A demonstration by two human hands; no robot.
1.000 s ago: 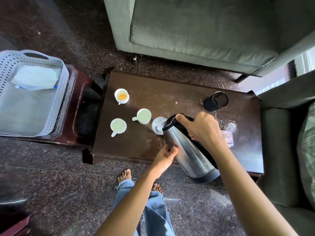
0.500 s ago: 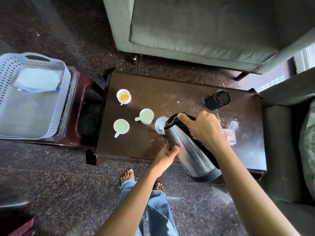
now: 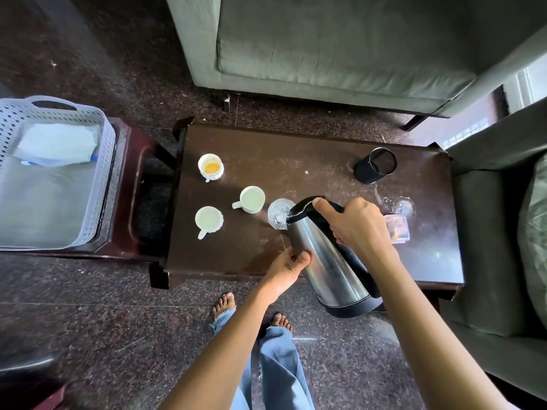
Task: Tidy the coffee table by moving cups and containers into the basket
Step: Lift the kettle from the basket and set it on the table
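Steel flask (image 3: 325, 261) tilted over the tabletop's (image 3: 296, 161) near edge: right grip (image 3: 358, 229) wraps its handle, left grip (image 3: 288, 267) cups the body. Swinging left to the basket (image 3: 109, 184), its spout may clip the glass (image 3: 276, 213) or dribble.

Sofa (image 3: 340, 45): grey-green fabric, top of view, 1 dark leg showing at its right corner.
Armchair (image 3: 488, 232): matching fabric, right edge.
Side table (image 3: 130, 184): dark red wood, left.
Floor (image 3: 88, 321): dark speckled stone.
Window (image 3: 527, 84): bright strip, upper right.
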